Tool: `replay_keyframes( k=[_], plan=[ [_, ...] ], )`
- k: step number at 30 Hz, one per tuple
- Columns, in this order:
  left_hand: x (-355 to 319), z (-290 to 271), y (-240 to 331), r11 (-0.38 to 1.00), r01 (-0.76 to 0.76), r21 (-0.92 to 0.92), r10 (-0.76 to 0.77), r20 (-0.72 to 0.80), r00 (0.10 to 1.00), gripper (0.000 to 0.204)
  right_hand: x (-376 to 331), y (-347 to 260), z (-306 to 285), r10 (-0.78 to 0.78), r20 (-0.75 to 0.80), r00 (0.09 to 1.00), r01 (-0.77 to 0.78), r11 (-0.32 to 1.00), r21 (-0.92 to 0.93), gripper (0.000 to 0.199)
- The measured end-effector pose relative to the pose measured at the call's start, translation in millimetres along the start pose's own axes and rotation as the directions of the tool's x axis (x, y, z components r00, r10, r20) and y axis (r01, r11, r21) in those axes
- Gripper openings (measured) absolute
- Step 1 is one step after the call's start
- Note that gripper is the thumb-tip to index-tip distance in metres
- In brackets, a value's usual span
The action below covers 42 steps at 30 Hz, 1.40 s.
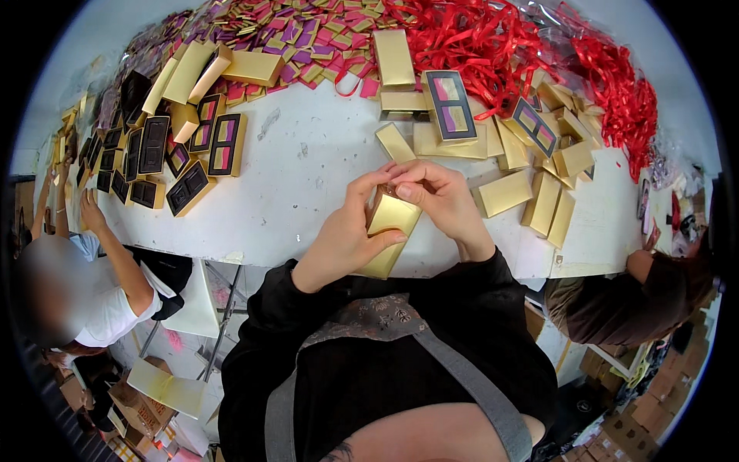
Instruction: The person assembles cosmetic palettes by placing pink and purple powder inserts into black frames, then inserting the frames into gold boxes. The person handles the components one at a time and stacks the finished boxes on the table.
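Observation:
Near the front edge of the white table I hold a small gold box (pixel 390 213). My left hand (pixel 356 225) is closed round its left side, the thumb lying across the gold face. With fingers bent, my right hand (pixel 440 194) pinches at the far end of the same box. Something small and brownish shows between the fingertips there, too covered to make out. Just beyond my hands lies another gold box (pixel 395 143), and a gold box with a two-window front (pixel 450 106) rests on others behind it.
Gold boxes (pixel 502 192) lie piled at the right. Dark-windowed boxes (pixel 189 187) cluster at the left. Red ribbons (pixel 477 46) and pink, purple and gold pieces (pixel 308 38) heap along the back of the table (pixel 285 169). People sit at the left (pixel 115 308) and right (pixel 631 300).

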<state>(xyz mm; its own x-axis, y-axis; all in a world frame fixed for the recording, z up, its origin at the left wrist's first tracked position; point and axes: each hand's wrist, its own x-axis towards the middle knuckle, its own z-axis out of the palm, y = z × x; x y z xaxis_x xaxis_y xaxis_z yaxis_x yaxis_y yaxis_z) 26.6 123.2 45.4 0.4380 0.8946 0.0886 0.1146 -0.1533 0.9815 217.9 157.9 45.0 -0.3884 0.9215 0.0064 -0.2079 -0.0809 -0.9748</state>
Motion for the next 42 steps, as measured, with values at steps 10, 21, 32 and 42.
replay_keyframes(
  k=[10, 21, 32, 42],
  plan=[
    [4.4, -11.0, -3.5, 0.990, -0.018, 0.142, 0.007, 0.072, 0.997, 0.086, 8.7, -1.1, 0.4, 0.101, 0.076, 0.992, -0.102, 0.995, 0.012, 0.014],
    [29.2, 3.3, -1.3, 0.818, -0.355, 0.452, 0.523, -0.331, 0.785, 0.049, -23.2, -39.3, -54.3, -0.311, -0.040, 0.950, 0.257, 0.844, -0.471, 0.022],
    [48.7, 3.6, -7.1, 0.807, -0.377, 0.455, 0.433, -0.020, 0.901, 0.045, 46.0, -70.2, -291.2, -0.270, -0.130, 0.954, -0.267, -0.570, -0.777, 0.024],
    [-33.0, -13.2, -38.6, 0.845, 0.096, -0.526, -0.169, -0.091, 0.982, 0.040, 20.2, -91.8, -18.8, -0.808, -0.284, 0.516, -0.039, 0.308, -0.950, 0.023]
  ],
)
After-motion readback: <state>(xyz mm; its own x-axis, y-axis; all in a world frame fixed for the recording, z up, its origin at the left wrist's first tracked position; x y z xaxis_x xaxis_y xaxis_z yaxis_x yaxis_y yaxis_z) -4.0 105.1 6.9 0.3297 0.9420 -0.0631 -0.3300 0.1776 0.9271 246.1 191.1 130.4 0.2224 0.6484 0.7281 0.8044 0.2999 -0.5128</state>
